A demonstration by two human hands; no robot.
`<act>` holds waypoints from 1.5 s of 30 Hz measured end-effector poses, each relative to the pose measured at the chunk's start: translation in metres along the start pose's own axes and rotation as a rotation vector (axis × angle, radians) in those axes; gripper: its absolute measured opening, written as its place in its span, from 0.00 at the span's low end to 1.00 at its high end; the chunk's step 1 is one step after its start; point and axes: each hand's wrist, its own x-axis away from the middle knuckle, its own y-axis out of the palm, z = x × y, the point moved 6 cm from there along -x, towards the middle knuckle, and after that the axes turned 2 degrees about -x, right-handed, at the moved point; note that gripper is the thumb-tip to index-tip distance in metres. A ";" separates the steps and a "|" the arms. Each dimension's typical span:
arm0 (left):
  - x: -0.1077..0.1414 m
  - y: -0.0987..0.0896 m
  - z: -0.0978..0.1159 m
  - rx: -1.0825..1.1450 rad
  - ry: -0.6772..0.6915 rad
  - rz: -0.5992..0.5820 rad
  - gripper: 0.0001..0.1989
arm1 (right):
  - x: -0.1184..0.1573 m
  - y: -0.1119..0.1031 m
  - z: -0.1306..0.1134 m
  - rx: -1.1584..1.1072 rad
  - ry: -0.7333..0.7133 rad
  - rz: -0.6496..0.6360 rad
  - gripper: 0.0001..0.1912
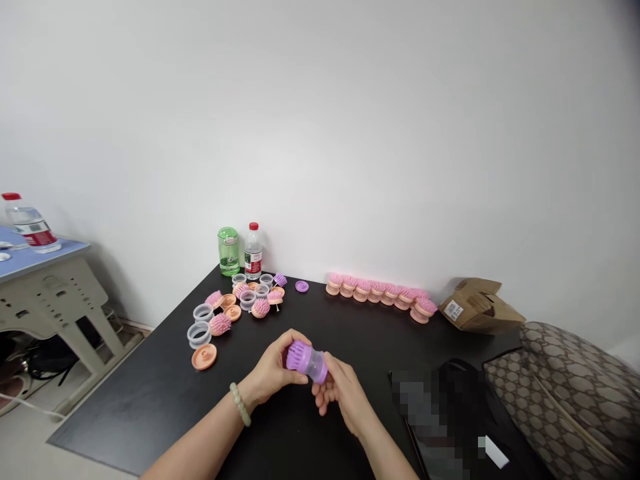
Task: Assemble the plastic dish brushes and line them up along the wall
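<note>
Purple plastic brush with clear cylinder [307, 362] is pinched between curled left hand [270, 370] and curled right hand [341, 392]; pink brush heads [380, 292] line up at one o'clock.

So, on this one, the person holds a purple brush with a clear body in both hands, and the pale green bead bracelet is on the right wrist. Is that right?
Not quite: the head view shows the pale green bead bracelet on the left wrist, not the right. The rest stands: the left hand and right hand hold the purple brush with its clear body.
</note>
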 end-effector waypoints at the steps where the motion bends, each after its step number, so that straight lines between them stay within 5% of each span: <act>1: 0.000 0.000 0.001 -0.027 0.016 -0.002 0.28 | 0.000 0.002 0.003 -0.057 0.046 -0.009 0.32; 7: 0.002 0.002 0.005 -0.021 0.013 0.025 0.37 | -0.001 0.003 -0.003 -0.167 0.034 0.003 0.31; 11: 0.004 0.003 0.005 -0.028 0.007 0.059 0.31 | -0.001 -0.001 -0.006 -0.146 -0.019 0.023 0.28; 27: -0.002 -0.011 -0.016 -0.087 -0.175 0.219 0.25 | 0.015 -0.008 -0.031 0.573 -0.628 0.123 0.22; 31: -0.001 -0.003 -0.006 0.004 -0.076 0.118 0.24 | 0.009 -0.013 -0.021 0.514 -0.457 0.174 0.20; 36: 0.001 0.006 0.005 0.032 0.013 0.018 0.28 | -0.002 -0.007 -0.001 0.068 -0.122 0.066 0.25; 40: 0.001 0.005 0.004 0.079 0.010 0.060 0.39 | 0.000 -0.002 -0.010 -0.041 -0.174 0.054 0.22; 45: 0.001 0.001 0.002 0.007 -0.007 0.118 0.26 | 0.004 -0.005 -0.016 0.110 -0.297 0.074 0.21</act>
